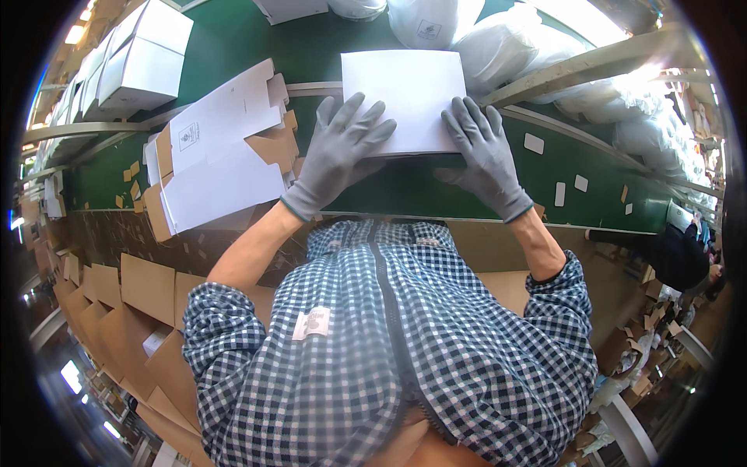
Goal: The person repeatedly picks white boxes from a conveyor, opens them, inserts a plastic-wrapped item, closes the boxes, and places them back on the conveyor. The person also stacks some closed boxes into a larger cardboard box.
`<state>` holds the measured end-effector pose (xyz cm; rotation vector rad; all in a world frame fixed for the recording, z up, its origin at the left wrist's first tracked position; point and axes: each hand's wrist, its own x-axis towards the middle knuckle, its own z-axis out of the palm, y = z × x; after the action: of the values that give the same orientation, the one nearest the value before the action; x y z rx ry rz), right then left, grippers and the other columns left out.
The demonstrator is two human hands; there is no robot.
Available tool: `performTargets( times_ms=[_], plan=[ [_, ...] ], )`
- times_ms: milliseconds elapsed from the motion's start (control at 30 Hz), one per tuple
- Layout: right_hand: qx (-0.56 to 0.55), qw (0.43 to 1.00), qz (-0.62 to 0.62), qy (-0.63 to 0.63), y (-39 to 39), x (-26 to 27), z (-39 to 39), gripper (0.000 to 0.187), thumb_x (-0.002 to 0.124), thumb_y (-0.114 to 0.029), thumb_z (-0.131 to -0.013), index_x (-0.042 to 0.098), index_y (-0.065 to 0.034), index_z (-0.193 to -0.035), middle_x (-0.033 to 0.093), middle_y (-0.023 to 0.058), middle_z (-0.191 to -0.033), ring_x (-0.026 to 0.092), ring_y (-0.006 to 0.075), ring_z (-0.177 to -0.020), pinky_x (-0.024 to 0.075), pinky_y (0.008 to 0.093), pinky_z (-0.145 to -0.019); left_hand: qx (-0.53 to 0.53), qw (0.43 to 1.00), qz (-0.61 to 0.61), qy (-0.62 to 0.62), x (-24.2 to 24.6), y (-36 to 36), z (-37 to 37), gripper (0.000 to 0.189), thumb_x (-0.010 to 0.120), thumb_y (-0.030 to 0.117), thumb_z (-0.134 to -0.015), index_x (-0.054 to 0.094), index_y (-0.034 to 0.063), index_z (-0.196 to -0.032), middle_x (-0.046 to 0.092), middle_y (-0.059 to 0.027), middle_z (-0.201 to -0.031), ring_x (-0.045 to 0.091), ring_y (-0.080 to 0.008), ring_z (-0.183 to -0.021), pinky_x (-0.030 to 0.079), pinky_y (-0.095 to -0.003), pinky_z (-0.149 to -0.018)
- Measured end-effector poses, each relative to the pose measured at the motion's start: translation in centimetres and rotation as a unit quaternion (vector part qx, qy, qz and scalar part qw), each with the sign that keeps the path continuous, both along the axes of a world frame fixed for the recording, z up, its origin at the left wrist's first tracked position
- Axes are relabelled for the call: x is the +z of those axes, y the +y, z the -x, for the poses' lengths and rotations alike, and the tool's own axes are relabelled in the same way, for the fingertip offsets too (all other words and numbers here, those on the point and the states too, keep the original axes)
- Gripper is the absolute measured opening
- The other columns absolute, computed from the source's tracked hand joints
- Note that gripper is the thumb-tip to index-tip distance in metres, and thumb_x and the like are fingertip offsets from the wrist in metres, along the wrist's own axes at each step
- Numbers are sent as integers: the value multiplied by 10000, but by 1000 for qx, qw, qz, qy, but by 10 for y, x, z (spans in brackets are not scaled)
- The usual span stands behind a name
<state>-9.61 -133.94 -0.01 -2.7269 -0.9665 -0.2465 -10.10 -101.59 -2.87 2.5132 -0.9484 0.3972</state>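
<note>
A closed white cardboard box sits in front of me over the green work surface. Both of my hands wear grey gloves. Across the box's near left corner lies my left hand, its fingers spread on the lid and its thumb low by the front side. My right hand grips the near right corner in the same way, fingertips on the lid's right edge. Left of my left hand is a stack of flattened white cartons with brown insides. The box's front side is mostly in shadow.
White boxes stand far left beyond a metal rail. Filled white plastic bags line the back right, behind another rail. Small card scraps dot the surface. Open brown cartons stand at my lower left. A person is at far right.
</note>
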Motion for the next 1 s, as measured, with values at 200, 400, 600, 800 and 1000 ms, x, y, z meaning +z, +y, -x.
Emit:
performTargets(
  times_ms=[200, 400, 600, 800, 1000],
  plan=[
    [-63, 997, -8, -41, 21, -22, 9, 1042, 917, -318, -763, 431, -38, -1641, 420, 285, -1663, 445, 453, -1518, 383, 606, -1209, 39, 998, -46, -9, -8, 1, 7, 707, 781, 353, -958, 543, 241, -1614, 521, -66, -1674, 405, -324, -1592, 186, -617, -1328],
    [-39, 999, 5, -26, 25, -31, 10, 964, 934, -300, -750, 519, -267, -1620, 346, 259, -1701, 348, 574, -1520, 361, 701, -1193, 45, 990, -110, -71, -5, -7, 8, 664, 686, 382, -1013, 517, 227, -1636, 530, -70, -1659, 455, -312, -1559, 172, -603, -1337],
    [-17, 996, -55, -71, 32, -40, 7, 791, 882, -193, -831, 594, -224, -1567, 403, 230, -1690, 371, 504, -1556, 365, 669, -1232, 22, 1000, -15, -2, -32, 5, 15, 783, 758, 374, -973, 452, 172, -1665, 359, -115, -1752, 278, -393, -1636, 212, -600, -1328],
    [-34, 995, -74, -56, 37, -40, 7, 785, 885, -133, -803, 621, -190, -1540, 458, 233, -1650, 414, 478, -1537, 368, 635, -1243, 233, 923, 179, 247, -106, -7, 53, 819, 911, 268, -802, 566, 34, -1507, 490, -260, -1599, 453, -459, -1495, 389, -515, -1238],
    [-30, 995, -82, -54, 39, -27, 14, 792, 896, -121, -784, 629, -167, -1528, 480, 236, -1634, 430, 479, -1528, 366, 638, -1241, 201, 909, 125, 343, -131, 0, 47, 307, 674, 148, -935, 691, 60, -1229, 747, -275, -1062, 749, -450, -937, 609, -515, -828]
  ],
)
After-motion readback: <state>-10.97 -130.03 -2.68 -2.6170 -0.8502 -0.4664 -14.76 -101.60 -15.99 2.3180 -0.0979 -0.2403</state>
